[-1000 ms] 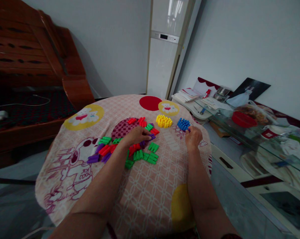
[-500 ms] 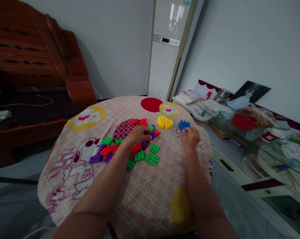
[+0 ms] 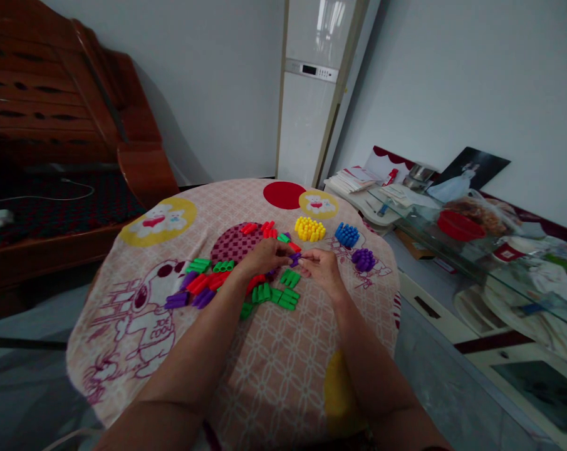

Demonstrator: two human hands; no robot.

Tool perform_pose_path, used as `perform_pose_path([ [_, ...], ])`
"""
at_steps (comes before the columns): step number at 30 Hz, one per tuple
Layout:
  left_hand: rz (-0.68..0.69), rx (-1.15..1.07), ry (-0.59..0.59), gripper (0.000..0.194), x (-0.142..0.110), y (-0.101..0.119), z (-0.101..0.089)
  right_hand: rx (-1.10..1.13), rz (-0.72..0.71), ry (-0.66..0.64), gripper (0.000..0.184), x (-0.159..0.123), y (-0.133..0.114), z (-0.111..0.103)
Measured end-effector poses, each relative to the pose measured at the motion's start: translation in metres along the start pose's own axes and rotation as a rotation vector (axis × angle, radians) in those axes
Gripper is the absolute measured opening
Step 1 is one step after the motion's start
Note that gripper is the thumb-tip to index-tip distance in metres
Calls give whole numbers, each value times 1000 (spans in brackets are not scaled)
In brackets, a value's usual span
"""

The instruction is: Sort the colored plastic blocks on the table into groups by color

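Over the middle of the table, my left hand [image 3: 267, 255] has its thumb and fingers closed at a small purple ribbed plastic block [image 3: 295, 257]. From the other side my right hand [image 3: 321, 269] pinches at the same block, so the fingertips of both hands nearly meet; the fingers partly cover it. Around my left hand and under its wrist lie loose red blocks [image 3: 199, 285], green blocks [image 3: 284, 298] and purple blocks [image 3: 176, 300]. Beyond my right hand stand a tight yellow cluster [image 3: 310, 229], a blue cluster [image 3: 347, 235] and a purple cluster [image 3: 363, 260] of upright blocks.
A patterned cloth covers the round table [image 3: 283, 363]. To the right is a glass-topped cabinet [image 3: 433, 232] with papers, a red bowl [image 3: 460, 225] and bags. A wooden bench [image 3: 142, 169] stands at the left, a tall white air conditioner [image 3: 306, 119] behind.
My right hand has moved left from the blue cluster to the purple block at my left hand. The purple cluster, hidden behind the right hand before, now shows. The view has shifted slightly.
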State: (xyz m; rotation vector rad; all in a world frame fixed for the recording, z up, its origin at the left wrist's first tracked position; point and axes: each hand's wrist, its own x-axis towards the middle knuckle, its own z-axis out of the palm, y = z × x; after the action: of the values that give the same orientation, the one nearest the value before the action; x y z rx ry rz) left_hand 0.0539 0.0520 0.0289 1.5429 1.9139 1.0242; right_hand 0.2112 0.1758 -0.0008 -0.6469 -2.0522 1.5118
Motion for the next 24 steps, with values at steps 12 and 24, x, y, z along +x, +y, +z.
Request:
perform_pose_path([
  [12, -205, 385, 293, 23, -14, -37, -34, -1136, 194, 441, 16, -9, 1, -115],
  [24, -223, 387, 3, 18, -19, -34, -37, -1052, 148, 532, 21, -6, 0, -100],
])
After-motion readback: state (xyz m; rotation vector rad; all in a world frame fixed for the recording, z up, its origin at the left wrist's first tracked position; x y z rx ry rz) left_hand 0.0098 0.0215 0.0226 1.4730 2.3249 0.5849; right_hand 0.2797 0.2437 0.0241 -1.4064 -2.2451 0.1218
